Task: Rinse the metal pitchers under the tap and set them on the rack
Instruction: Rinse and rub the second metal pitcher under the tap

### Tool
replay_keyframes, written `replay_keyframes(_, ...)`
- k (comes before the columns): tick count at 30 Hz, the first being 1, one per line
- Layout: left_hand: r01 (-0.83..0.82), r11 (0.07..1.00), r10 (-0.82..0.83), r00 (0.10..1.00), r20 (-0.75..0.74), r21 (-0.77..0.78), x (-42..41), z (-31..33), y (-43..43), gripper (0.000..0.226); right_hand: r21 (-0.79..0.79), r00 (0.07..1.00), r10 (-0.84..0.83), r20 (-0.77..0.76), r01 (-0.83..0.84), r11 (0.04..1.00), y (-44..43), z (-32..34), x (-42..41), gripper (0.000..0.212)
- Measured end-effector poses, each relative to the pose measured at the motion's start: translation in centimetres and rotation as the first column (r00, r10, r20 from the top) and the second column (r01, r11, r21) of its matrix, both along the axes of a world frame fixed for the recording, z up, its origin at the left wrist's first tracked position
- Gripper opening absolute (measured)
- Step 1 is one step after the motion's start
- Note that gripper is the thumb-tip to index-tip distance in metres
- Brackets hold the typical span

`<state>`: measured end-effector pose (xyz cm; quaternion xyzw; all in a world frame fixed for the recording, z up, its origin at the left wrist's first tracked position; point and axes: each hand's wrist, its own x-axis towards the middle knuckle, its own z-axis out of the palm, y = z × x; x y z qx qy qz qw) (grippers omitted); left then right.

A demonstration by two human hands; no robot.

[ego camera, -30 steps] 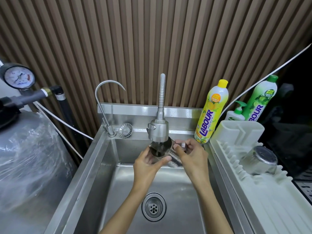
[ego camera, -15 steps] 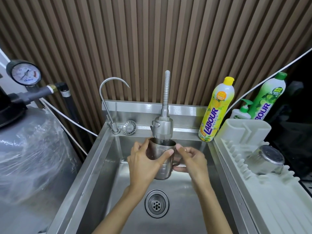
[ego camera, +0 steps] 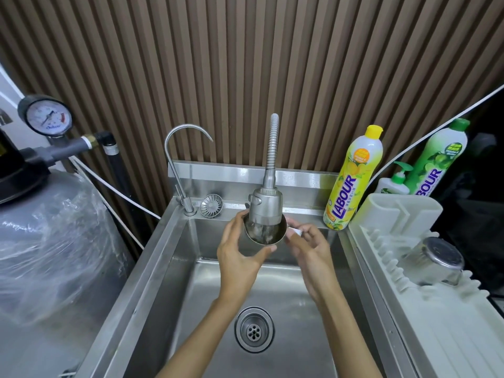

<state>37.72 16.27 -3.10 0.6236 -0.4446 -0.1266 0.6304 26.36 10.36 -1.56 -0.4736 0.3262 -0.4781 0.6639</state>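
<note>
- I am holding the small stainless-steel pitcher (ego camera: pixel 266 232) right under the wide steel spray head of the flexible tap (ego camera: pixel 266 205), above the steel sink basin (ego camera: pixel 174 268); its open mouth is tipped toward me and water is churning inside.
- Half a second ago the pitcher was standing upright just below the spray head; now I am tilting it and lifting it closer, so the nozzle is almost touching the rim and the inside walls are getting washed.
- My left hand (ego camera: pixel 240 255) is gripping the pitcher body, thumb curled under the lower edge and fingers wrapped around the far side.
- My right hand (ego camera: pixel 308 249) is loosening: the fingers are spread and only the tips are reaching toward the handle side. I cannot tell whether they are truly pinching the handle, so I am counting on the left hand to carry the weight.
- I judge this as the middle of the rinse for this pitcher: next comes pouring out, then carrying it to the right.
- A second steel pitcher (ego camera: pixel 433 261) is already lying mouth-down and leaning on the white plastic drying rack (ego camera: pixel 450 323) beside the sink, so one piece looks finished.
- The yellow dish-soap bottle (ego camera: pixel 351 181) is standing near the path to the rack, behind its back corner, so I am planning to keep the pitcher low and forward of it.
- Wet steel in one hand could slip, so I would re-seat the right hand before moving.
</note>
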Motion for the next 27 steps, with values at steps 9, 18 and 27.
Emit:
replay_keyframes(9, -0.304, 0.939, 0.255, 0.93, 0.264, 0.164, 0.0, 1.5, 1.7, 0.083, 0.169, 0.983, 0.119, -0.141, -0.095, 0.981, 1.3, -0.8, -0.1, 0.022)
replay_keyframes(18, 0.088, 0.974, -0.05, 0.982, -0.181, 0.207, -0.8, -0.2, 1.2, 0.05, -0.391, 0.638, -0.347, -0.688, 0.077, 0.917, 1.2, 3.4, -2.0, 0.032)
replay_keyframes(27, 0.109, 0.993, -0.114, 0.971, -0.212, -0.035, 0.7, 0.0, -0.2, 0.075, -0.099, 0.991, -0.068, -0.118, 0.057, 0.993, 0.5, 0.6, 0.4, 0.021)
